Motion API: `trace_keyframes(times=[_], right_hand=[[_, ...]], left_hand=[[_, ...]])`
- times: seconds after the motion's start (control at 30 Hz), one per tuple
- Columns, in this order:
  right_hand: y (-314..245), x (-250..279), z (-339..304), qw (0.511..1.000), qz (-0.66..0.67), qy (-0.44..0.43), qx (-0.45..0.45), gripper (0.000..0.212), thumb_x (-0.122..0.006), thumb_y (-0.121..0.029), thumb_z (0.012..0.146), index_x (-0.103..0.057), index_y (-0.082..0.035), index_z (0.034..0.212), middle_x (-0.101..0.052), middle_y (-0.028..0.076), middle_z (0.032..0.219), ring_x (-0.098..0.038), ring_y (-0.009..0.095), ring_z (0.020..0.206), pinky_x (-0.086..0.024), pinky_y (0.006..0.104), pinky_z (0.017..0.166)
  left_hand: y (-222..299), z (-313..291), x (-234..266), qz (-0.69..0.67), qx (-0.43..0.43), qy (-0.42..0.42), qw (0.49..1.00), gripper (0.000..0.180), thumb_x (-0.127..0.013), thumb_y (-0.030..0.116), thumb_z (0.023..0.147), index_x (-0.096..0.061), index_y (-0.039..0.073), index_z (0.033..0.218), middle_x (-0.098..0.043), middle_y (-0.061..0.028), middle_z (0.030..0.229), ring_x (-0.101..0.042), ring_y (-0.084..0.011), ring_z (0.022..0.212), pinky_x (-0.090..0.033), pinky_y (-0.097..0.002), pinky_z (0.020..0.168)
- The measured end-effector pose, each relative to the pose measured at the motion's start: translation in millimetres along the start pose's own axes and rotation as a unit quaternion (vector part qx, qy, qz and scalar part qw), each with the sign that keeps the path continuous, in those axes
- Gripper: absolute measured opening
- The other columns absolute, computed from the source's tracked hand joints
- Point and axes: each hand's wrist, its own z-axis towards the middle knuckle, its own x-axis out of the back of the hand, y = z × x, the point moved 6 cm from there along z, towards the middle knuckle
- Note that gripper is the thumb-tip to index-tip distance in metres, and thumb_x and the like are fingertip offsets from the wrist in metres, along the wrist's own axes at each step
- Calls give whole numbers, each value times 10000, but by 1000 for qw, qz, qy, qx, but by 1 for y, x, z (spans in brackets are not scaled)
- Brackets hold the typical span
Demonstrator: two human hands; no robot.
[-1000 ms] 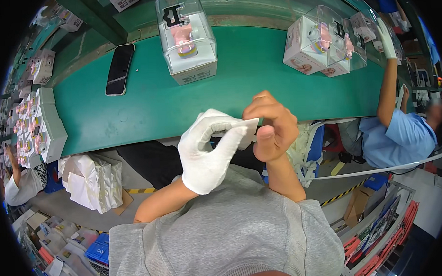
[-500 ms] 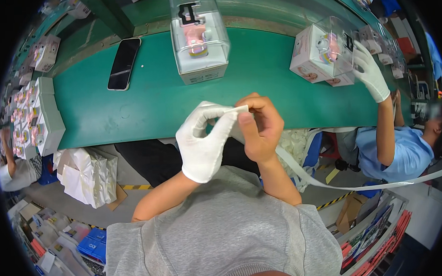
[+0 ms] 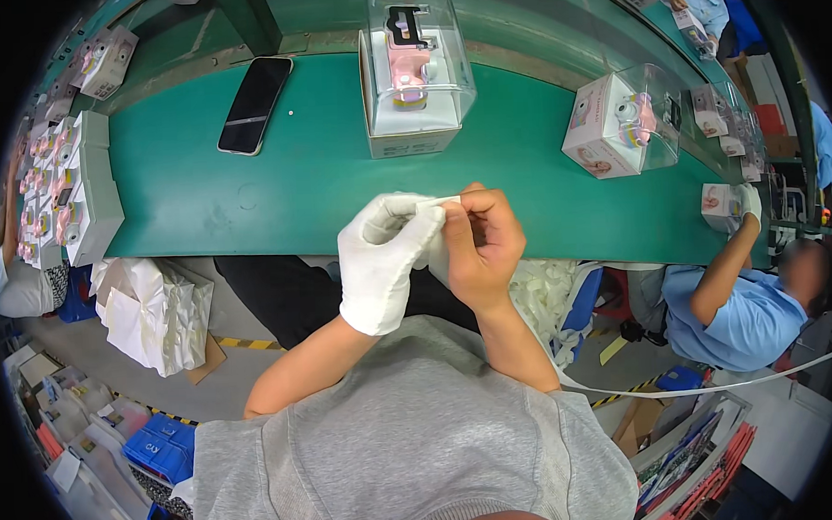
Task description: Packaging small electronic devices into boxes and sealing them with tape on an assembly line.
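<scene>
A narrow white strip (image 3: 448, 201) is pinched between my two hands just in front of the bench edge. My left hand (image 3: 377, 261) wears a white glove; its thumb and forefinger are closed on the strip's left part. The bare fingers of my right hand (image 3: 482, 248) grip the other end between thumb and forefinger. A long white ribbon (image 3: 682, 391) runs off to the right, low behind my right forearm; whether it joins the piece I hold is hidden. Beyond my hands stands a white box with a clear cover (image 3: 416, 63) and a pink toy camera inside.
A phone (image 3: 255, 107) lies on the green bench (image 3: 175, 195). Another camera box (image 3: 604, 130) stands right. Stacked boxes (image 3: 92, 180) line the left end. At far right, a co-worker's gloved hand (image 3: 750, 201) touches a box (image 3: 720, 205). White bags (image 3: 157, 315) sit below, left.
The co-worker's gloved hand has left the right-hand box and is now farther right at another box. My view has shifted slightly. My hands still pinch the strip; the ribbon hangs lower.
</scene>
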Motion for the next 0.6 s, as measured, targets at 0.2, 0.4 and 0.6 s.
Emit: trace_keyframes(times=[0.2, 0.4, 0.6], right_hand=[[-1, 0, 4, 994, -79, -12, 78, 87, -645, 12, 958, -575, -11, 913, -560, 13, 755, -463, 76, 676, -382, 227, 599], [12, 15, 38, 967, -188, -88, 146, 106, -706, 7, 910, -613, 7, 859, -590, 56, 715, -506, 110, 626, -404, 255, 566], [-3, 7, 82, 898, -298, -236, 222, 111, -755, -67, 868, -661, -25, 827, -635, 66, 674, -552, 186, 548, -429, 333, 524]], left_hand=[[-3, 2, -4, -27, 14, 15, 999, 108, -716, 88, 947, -700, 3, 1013, -694, 1, 928, -552, -42, 721, -423, -212, 614], [35, 23, 12, 454, -416, 13, 788, 479, -851, 109, 708, -673, 36, 1147, -630, -133, 1084, -594, -312, 1047, -466, -416, 926], [104, 64, -14, 543, -593, -122, 582, 942, -908, 256, 572, -503, 48, 1396, -530, -210, 1416, -499, -432, 1318, -409, -505, 1073]])
